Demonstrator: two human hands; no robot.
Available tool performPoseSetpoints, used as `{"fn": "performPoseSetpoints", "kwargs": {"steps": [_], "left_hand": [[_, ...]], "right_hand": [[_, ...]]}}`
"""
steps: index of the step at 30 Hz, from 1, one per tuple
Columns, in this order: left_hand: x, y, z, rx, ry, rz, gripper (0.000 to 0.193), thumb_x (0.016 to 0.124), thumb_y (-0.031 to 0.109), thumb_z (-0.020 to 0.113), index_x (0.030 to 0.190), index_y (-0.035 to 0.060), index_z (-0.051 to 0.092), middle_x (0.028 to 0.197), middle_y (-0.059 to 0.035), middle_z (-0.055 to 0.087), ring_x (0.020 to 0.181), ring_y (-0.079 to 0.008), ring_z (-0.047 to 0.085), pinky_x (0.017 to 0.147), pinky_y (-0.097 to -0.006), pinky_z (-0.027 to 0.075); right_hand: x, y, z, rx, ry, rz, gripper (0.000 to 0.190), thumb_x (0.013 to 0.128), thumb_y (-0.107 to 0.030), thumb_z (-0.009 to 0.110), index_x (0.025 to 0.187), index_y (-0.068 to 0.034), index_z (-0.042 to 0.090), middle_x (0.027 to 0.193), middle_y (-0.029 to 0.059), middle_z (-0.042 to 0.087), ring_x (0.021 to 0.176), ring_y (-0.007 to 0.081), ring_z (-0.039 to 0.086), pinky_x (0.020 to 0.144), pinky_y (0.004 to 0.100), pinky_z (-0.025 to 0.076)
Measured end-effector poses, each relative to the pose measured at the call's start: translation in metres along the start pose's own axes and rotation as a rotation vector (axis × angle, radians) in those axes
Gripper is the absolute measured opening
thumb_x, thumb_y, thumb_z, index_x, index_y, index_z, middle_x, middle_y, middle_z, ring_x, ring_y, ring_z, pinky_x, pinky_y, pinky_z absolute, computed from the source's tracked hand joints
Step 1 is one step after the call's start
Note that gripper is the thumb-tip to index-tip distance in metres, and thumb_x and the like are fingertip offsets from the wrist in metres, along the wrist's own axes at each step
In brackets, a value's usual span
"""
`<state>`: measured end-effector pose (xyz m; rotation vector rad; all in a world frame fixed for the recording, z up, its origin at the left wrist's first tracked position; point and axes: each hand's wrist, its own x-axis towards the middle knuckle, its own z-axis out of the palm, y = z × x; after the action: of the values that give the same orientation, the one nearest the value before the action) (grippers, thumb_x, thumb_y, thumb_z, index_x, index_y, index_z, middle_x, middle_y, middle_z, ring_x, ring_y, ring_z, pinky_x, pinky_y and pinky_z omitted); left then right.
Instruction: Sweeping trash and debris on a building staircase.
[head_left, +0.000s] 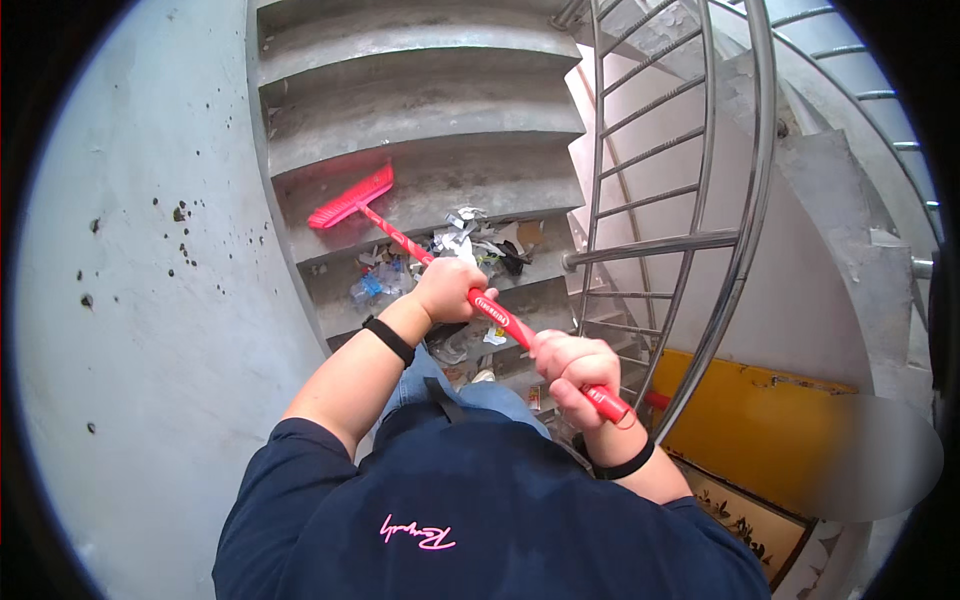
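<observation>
A red broom (351, 199) slants across the view, its bristled head at the left end of a concrete step. My left hand (454, 289) grips the red handle about midway. Near the handle's end, my right hand (577, 367) is closed round it too. Paper scraps, clear and blue plastic and other litter (457, 240) lie in a pile on the step below the broom head, partly behind the handle. More bits of litter (495, 334) lie on the lower steps by my feet. Both wrists wear black bands.
Grey concrete stairs (420, 112) rise ahead. A pale, spotted wall (150, 262) stands on the left. On the right are a metal railing (763, 150), another flight of stairs (847, 187) and a yellow panel (750, 427) below.
</observation>
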<state>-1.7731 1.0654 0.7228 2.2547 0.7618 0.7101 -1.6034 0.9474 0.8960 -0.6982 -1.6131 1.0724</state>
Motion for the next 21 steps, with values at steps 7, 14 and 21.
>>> {"fn": "performPoseSetpoints", "kwargs": {"steps": [7, 14, 21], "left_hand": [[0.014, -0.004, 0.060, 0.076, 0.041, 0.018, 0.039, 0.079, 0.034, 0.075, 0.054, 0.0101, 0.058, 0.056, -0.0129, 0.056, 0.057, -0.0356, 0.059, 0.052, -0.0437, 0.046], [0.045, 0.075, 0.202, 0.023, -0.119, 0.145, 0.044, 0.080, 0.040, 0.076, 0.057, 0.0080, 0.057, 0.060, -0.0127, 0.057, 0.059, -0.0357, 0.060, 0.054, -0.0454, 0.046], [0.062, 0.166, 0.285, -0.013, -0.312, 0.247, 0.038, 0.081, 0.038, 0.072, 0.061, 0.0080, 0.060, 0.064, -0.0130, 0.059, 0.064, -0.0375, 0.061, 0.058, -0.0469, 0.048]], "right_hand": [[-0.060, 0.037, -0.044, 0.091, 0.096, -0.078, 0.029, 0.082, -0.006, 0.060, 0.058, -0.003, 0.044, 0.058, 0.0078, 0.050, 0.059, 0.0249, 0.051, 0.073, 0.0440, 0.048], [-0.219, 0.008, -0.121, 0.055, 0.321, -0.088, 0.028, 0.080, -0.012, 0.059, 0.059, -0.006, 0.043, 0.057, 0.0053, 0.048, 0.055, 0.0218, 0.048, 0.072, 0.0428, 0.047], [-0.317, -0.049, -0.156, 0.112, 0.541, -0.121, 0.029, 0.079, -0.012, 0.060, 0.057, -0.009, 0.042, 0.055, 0.0025, 0.047, 0.054, 0.0179, 0.046, 0.068, 0.0382, 0.043]]}}
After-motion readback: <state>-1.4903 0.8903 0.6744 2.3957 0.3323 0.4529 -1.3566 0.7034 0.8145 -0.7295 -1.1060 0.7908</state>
